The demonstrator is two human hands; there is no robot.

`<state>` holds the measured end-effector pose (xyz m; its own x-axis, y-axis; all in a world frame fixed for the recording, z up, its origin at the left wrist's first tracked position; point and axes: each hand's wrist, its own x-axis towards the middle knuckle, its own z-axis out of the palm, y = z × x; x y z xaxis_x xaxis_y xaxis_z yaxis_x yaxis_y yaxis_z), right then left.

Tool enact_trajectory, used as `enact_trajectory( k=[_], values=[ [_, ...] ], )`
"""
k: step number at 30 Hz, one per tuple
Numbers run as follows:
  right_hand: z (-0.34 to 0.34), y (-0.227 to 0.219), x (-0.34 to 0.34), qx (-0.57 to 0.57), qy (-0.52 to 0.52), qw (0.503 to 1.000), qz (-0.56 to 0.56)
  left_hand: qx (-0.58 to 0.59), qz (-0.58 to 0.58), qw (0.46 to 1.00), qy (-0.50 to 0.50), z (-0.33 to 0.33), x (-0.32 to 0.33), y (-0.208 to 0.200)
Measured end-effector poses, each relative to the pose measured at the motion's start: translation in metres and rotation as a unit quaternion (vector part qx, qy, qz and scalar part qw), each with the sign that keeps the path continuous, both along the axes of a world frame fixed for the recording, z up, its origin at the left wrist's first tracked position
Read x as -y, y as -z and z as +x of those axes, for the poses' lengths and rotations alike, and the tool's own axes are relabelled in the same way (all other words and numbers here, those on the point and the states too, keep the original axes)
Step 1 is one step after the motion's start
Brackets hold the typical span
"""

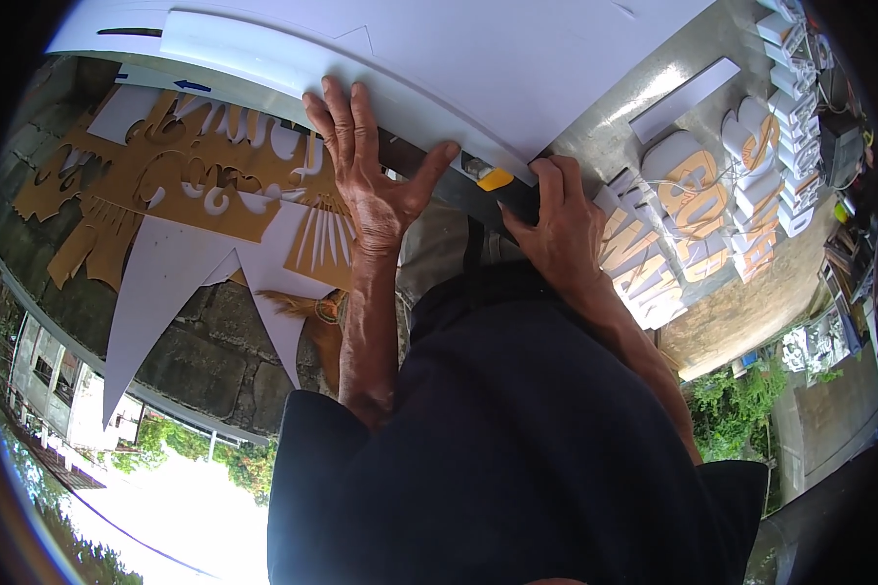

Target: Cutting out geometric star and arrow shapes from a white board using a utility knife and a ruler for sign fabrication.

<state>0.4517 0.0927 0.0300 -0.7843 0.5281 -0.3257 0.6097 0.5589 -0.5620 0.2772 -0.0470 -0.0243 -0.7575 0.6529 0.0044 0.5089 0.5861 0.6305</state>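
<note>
A long white strip (263,57), which looks like foam board, lies along the near edge of a large white sheet (517,58). My left hand (373,190) is spread flat, its fingertips on the strip and its thumb stretched out toward the right. At the strip's right end, my right hand (564,219) has its fingers bent around the corner, with the thumb lower by the dark table edge (458,200). Its fingertips are partly hidden. Between the hands, a yellow-and-black tool (495,178), apparently a utility knife, lies by the table edge.
Cut-out brown and white letter panels (215,210) stand at left against a block wall (200,366). On the right are several thick white letters with tan faces (688,185), a loose white strip (683,99) and a row of white block letters (795,146).
</note>
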Motion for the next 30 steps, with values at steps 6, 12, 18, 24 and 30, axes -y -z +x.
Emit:
enact_trajectory(
  k=[6,12,18,24,30],
  values=[
    [0.001,0.001,0.000,-0.005,-0.002,1.000,-0.001,-0.005,0.002,1.000,0.004,0.001,-0.001,0.000],
    [0.001,0.000,-0.001,0.002,-0.006,1.000,0.001,-0.007,-0.002,1.000,0.002,0.001,-0.001,0.001],
    [-0.012,-0.020,-0.015,-0.010,-0.002,0.998,-0.057,-0.009,-0.004,1.000,0.002,-0.003,0.000,-0.001],
    [-0.067,-0.023,-0.028,0.015,-0.056,0.994,-0.094,0.012,-0.023,1.000,-0.005,0.004,-0.005,-0.008],
    [-0.099,-0.010,-0.029,0.021,-0.104,0.990,-0.090,0.003,-0.070,0.998,0.010,0.006,-0.011,-0.025]
  ],
)
